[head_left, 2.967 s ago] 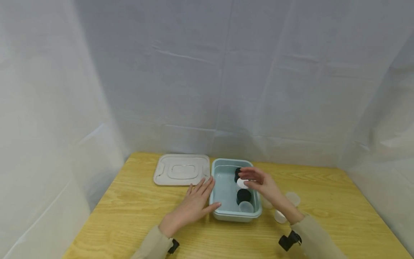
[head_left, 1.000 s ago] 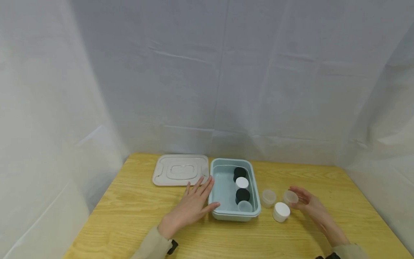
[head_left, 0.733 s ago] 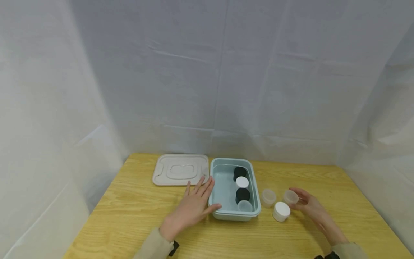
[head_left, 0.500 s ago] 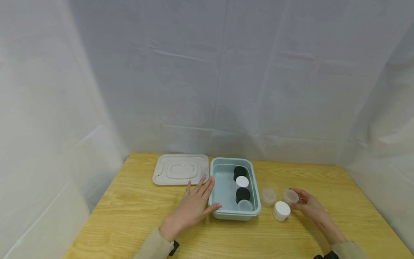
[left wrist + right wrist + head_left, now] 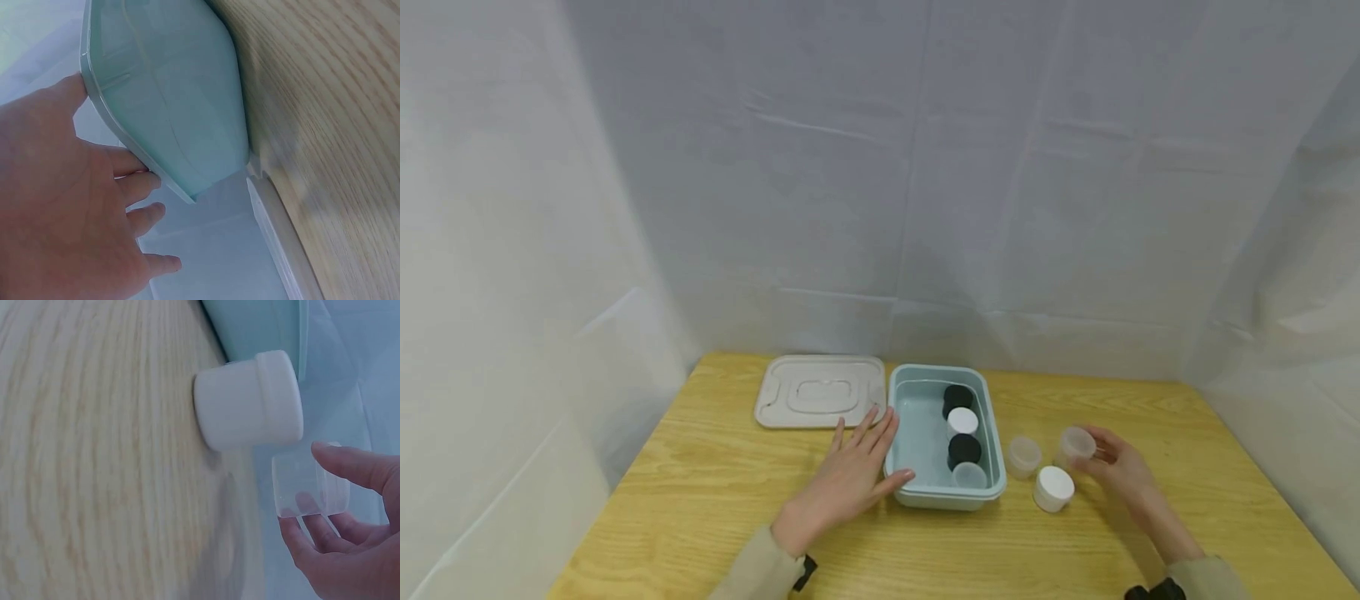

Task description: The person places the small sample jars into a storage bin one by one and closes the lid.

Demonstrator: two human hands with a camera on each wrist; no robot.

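A flat white lid (image 5: 821, 392) lies on the far left part of the wooden table (image 5: 715, 492). Just to its right the left hand (image 5: 846, 479) lies flat with straight, spread fingers, and its thumb and fingertips touch the left wall of the pale blue box (image 5: 904, 492). Inside the box four small jars stand in a row along the right side: a black one (image 5: 957, 398) at the far end, then a white one (image 5: 962, 421), a black one (image 5: 963, 451) and a clear one (image 5: 969, 476) nearest. Right of the box a clear jar (image 5: 1023, 456) and a white jar (image 5: 1053, 487) stand on the table. The right hand (image 5: 1116, 469) holds another clear jar (image 5: 1076, 444) between thumb and fingers, lifted just above the table near the white jar.
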